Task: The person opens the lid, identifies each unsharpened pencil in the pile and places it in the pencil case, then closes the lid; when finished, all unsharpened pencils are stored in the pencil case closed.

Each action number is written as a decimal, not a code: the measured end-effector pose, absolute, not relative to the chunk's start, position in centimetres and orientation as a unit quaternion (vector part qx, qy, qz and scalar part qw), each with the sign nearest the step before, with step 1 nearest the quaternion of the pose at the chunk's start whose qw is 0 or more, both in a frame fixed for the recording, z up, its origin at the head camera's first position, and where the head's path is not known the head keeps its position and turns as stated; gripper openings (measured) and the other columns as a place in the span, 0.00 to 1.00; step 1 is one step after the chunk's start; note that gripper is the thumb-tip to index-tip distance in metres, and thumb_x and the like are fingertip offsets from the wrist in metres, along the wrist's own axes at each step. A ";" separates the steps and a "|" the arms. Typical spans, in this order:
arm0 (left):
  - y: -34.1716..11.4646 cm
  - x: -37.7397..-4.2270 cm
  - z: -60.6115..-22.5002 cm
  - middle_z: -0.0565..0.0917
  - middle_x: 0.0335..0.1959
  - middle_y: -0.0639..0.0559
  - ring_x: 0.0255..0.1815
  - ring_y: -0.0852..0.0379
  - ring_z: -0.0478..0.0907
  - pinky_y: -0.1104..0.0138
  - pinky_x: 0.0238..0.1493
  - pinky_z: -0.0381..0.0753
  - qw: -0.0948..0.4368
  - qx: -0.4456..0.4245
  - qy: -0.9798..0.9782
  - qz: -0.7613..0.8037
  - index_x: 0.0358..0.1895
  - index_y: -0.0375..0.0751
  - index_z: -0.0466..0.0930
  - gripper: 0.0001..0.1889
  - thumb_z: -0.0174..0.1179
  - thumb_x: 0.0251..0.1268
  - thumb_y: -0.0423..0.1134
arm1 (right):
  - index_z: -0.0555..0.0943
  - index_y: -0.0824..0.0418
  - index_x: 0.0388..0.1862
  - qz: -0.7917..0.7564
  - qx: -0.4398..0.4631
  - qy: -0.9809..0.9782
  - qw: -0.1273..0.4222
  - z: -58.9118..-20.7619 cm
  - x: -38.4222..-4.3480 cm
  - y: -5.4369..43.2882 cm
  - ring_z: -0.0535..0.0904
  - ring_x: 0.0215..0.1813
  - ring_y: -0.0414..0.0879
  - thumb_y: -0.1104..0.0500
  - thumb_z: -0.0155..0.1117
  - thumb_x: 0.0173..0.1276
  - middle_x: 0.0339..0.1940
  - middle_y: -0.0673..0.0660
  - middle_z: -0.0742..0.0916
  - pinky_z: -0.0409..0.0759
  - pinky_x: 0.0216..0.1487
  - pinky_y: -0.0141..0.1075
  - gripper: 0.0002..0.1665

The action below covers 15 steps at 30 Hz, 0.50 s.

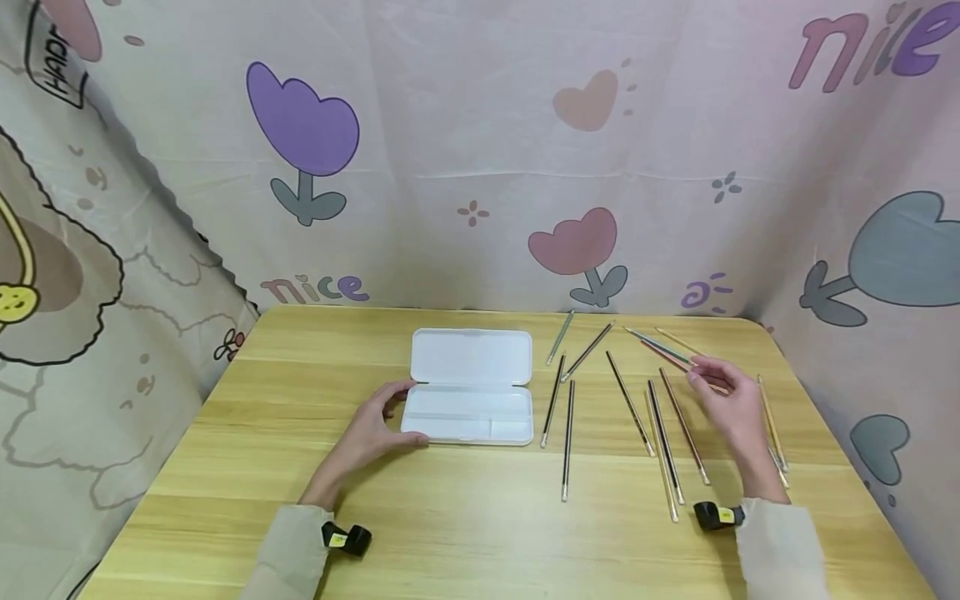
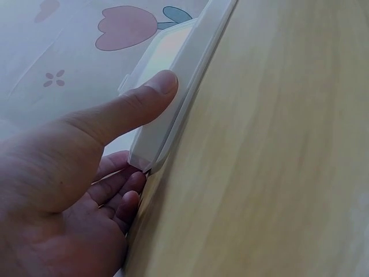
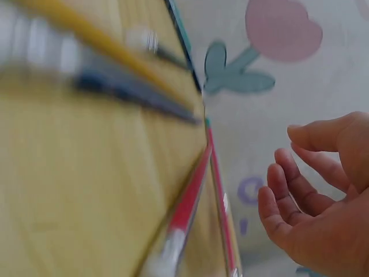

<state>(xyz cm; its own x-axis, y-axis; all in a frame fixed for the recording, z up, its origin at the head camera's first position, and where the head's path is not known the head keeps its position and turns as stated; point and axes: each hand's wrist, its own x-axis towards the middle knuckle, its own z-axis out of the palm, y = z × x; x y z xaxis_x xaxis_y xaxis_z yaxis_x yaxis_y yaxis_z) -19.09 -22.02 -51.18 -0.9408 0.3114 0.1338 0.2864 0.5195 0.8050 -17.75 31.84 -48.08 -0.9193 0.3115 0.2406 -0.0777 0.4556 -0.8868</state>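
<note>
A white plastic pencil case lies unfolded on the table, its lid hinged back. My left hand holds the case's left end, with the thumb on the front edge and the fingers round the corner. The left wrist view shows that thumb pressing the case wall. Over the scattered pencils at the right hovers my right hand, near a red pencil and a green pencil. In the right wrist view its fingers are loosely bent, nothing between them and the thumb.
Several dark pencils, one of them a black pencil, are spread right of the case. A yellow pencil lies beyond the right hand. The wooden table ends at a printed cloth behind and at both sides.
</note>
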 end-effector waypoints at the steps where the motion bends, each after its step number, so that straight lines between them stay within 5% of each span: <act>1: -22.0 -19.1 -51.2 0.79 0.61 0.42 0.59 0.45 0.75 0.56 0.55 0.76 0.013 0.171 0.872 0.458 0.72 0.37 0.71 0.47 0.84 0.46 0.45 | 0.80 0.74 0.59 0.515 -0.087 -0.831 0.191 -48.2 -17.7 32.4 0.80 0.43 0.29 0.64 0.67 0.72 0.41 0.41 0.86 0.77 0.44 0.18 0.20; 9: -22.0 -19.2 -51.3 0.78 0.62 0.45 0.60 0.48 0.74 0.57 0.57 0.76 0.021 0.160 0.877 0.453 0.72 0.40 0.70 0.49 0.85 0.43 0.47 | 0.82 0.70 0.59 0.479 -0.185 -0.837 0.187 -49.3 -17.5 35.3 0.77 0.40 0.24 0.58 0.69 0.71 0.37 0.32 0.82 0.74 0.38 0.17 0.23; 15: -22.0 -19.1 -51.2 0.79 0.62 0.44 0.59 0.48 0.74 0.57 0.57 0.75 0.019 0.156 0.878 0.452 0.72 0.39 0.71 0.49 0.85 0.43 0.47 | 0.82 0.70 0.60 0.426 -0.180 -0.874 0.150 -49.2 -17.3 35.8 0.73 0.37 0.22 0.60 0.69 0.72 0.45 0.54 0.88 0.73 0.37 0.18 0.22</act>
